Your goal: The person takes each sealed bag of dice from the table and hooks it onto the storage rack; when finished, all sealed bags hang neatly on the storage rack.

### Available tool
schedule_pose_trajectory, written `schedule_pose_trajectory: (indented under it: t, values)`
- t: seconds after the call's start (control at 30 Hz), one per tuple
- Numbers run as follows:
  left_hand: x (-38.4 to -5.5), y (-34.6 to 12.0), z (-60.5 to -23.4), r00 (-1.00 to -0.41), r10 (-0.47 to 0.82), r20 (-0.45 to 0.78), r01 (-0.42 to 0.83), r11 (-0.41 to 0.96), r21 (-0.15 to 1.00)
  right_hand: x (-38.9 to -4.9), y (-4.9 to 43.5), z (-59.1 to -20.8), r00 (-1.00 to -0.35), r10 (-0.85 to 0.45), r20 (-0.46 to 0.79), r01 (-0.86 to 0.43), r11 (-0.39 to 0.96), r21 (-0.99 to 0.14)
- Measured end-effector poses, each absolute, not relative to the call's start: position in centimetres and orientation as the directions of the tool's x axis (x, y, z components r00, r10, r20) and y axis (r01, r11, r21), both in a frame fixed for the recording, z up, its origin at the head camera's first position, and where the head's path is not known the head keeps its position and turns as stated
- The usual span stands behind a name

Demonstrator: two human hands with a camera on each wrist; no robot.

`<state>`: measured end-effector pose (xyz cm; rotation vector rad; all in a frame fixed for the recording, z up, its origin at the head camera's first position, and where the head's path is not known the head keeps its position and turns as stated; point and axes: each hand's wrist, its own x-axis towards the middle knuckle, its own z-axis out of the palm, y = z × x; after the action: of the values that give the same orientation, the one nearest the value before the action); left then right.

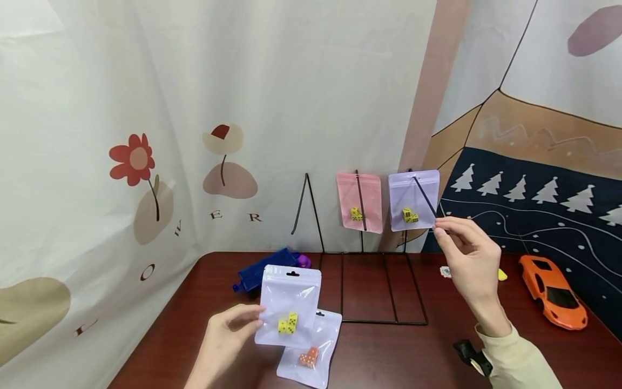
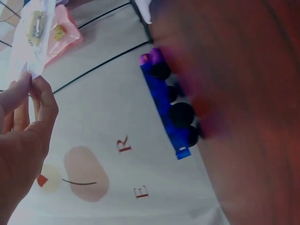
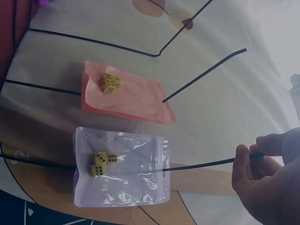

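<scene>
My left hand (image 1: 228, 337) pinches the left edge of a lilac zip bag (image 1: 277, 286) that holds yellow dice (image 1: 288, 324). Behind and below it lies another lilac bag (image 1: 324, 335) with orange dice (image 1: 309, 357). With thumb and fingertips, my right hand (image 1: 468, 259) pinches the free end of the right prong (image 3: 201, 165) on a black wire rack (image 1: 384, 323). A lilac bag (image 3: 133, 183) with yellow dice hangs on that prong. On the middle prong hangs a pink bag (image 3: 136, 101), also with yellow dice. The left prong (image 1: 315, 208) carries no bag.
A blue toy vehicle (image 1: 264, 273) with a purple end piece (image 1: 303, 261) sits left of the rack. An orange toy car (image 1: 554, 294) stands at the table's right. Beyond my right hand are a yellow piece (image 1: 502, 275) and a small white piece (image 1: 445, 272). Printed curtains hang behind the table.
</scene>
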<state>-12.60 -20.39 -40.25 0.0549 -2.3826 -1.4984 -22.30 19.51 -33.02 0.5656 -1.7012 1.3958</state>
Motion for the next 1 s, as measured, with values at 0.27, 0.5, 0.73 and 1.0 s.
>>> schedule_pose_trajectory:
  t: [0.27,0.5,0.73,1.0]
  values:
    - [-13.0,-19.5,-38.1,-0.920,-0.182,0.348,0.243,0.431,0.869,-22.2,19.8,-32.9,-0.534,0.173,0.827,-0.775,0.291,-0.561]
    - [-13.5,-19.7,-36.6,-0.805,-0.125,0.579,0.501,0.379,0.778,-22.4,19.4,-33.2,-0.530,0.163,0.832,-0.785,0.276,-0.554]
    - [-14.3,-19.0,-35.9,-0.799,-0.144,0.584,0.519,0.327,0.790,-22.7,19.1,-32.9,-0.521,0.163,0.838,-0.801,0.247,-0.546]
    - [-15.0,-18.3,-36.0,-0.803,-0.159,0.575,0.506,0.327,0.798,-22.6,19.3,-33.1,-0.527,0.168,0.833,-0.797,0.242,-0.553]
